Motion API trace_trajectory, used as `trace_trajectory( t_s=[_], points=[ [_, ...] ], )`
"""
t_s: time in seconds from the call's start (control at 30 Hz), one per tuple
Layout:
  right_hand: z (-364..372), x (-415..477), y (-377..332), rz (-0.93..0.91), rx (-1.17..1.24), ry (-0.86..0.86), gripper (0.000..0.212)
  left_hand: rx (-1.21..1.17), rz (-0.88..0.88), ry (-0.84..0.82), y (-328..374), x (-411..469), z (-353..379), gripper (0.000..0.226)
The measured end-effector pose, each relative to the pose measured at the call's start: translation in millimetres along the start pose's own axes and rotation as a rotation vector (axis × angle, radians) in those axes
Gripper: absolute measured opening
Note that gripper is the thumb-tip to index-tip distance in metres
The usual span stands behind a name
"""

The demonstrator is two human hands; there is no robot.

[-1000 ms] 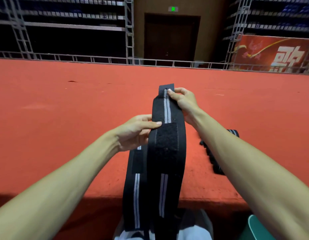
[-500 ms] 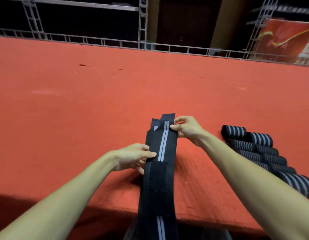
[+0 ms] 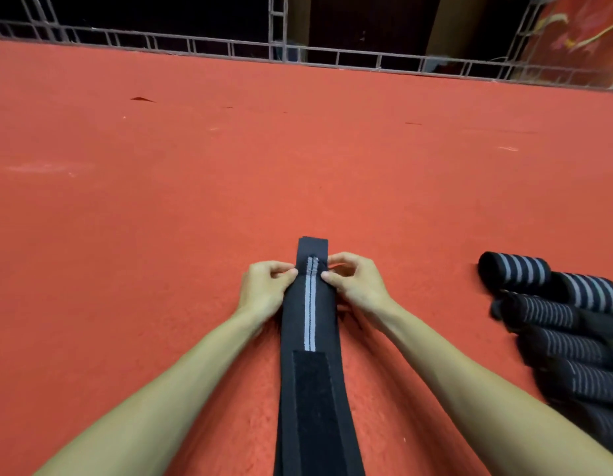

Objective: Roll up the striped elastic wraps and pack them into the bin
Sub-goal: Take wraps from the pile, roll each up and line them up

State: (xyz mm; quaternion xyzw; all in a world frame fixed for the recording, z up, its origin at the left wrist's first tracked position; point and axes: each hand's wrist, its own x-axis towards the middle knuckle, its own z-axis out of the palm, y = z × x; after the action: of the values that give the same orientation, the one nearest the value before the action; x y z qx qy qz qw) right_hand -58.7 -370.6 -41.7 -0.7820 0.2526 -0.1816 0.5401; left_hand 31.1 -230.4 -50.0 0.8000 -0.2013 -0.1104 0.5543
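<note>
A long black elastic wrap [image 3: 310, 324] with a white centre stripe and a black velcro patch lies stretched out on the red carpeted surface [image 3: 160, 207], running from the bottom edge away from me. My left hand [image 3: 265, 286] pinches its left edge near the far end. My right hand [image 3: 354, 283] pinches the right edge at the same height. A short plain black tab sticks out beyond my fingers. No bin is in view.
Several rolled striped wraps [image 3: 559, 324] lie in a pile on the carpet at the right. A metal truss railing [image 3: 332, 56] borders the far edge of the red surface, with a red banner [image 3: 586, 32] at the top right.
The wrap has come down from held in the air to lying flat on the carpet. My left hand has slid forward to the far end, opposite my right hand. The view has tilted down.
</note>
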Motion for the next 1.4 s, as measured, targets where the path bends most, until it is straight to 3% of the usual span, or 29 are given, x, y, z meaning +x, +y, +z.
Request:
trace_trajectory(
  t_s=[0.1, 0.23, 0.43, 0.6, 0.77, 0.9, 1.07, 1.3, 1.4],
  points=[
    [4.4, 22.6, 10.3, -0.053, -0.138, 0.113, 0.016, 0.222, 0.076, 0.045, -2.0, 24.6, 11.5, 0.017],
    [9.3, 29.5, 26.2, -0.112, -0.289, 0.157, 0.012, 0.342, 0.124, 0.103, -20.2, 27.5, 32.3, 0.022],
    [14.0, 34.9, 33.5, -0.119, -0.336, 0.22, 0.009, 0.32, 0.138, 0.159, -22.9, 32.6, 36.0, 0.02],
    [15.7, 37.3, 35.7, -0.075, -0.328, 0.2, 0.015, 0.327, 0.117, 0.164, -25.7, 33.4, 39.0, 0.022],
    [10.6, 43.1, 31.7, -0.026, -0.337, 0.141, 0.023, 0.596, 0.175, 0.14, -25.3, 32.8, 41.1, 0.028],
    [9.2, 40.0, 24.8, 0.023, -0.289, 0.082, 0.021, 0.603, 0.18, 0.009, -19.5, 25.8, 35.9, 0.023],
    [-7.7, 16.3, 3.5, -0.132, -0.152, 0.044, 0.02, 0.351, 0.255, -0.243, 3.8, 8.9, 15.7, 0.013],
    [-59.0, -50.4, -67.2, -0.228, 0.112, 0.007, 0.022, -0.071, 0.252, -0.277, 82.6, -55.4, -8.5, 0.026],
    [-79.6, -87.1, -93.2, -0.27, 0.136, -0.014, 0.021, -0.011, 0.255, -0.35, 106.5, -84.4, -16.7, 0.027]
  ],
)
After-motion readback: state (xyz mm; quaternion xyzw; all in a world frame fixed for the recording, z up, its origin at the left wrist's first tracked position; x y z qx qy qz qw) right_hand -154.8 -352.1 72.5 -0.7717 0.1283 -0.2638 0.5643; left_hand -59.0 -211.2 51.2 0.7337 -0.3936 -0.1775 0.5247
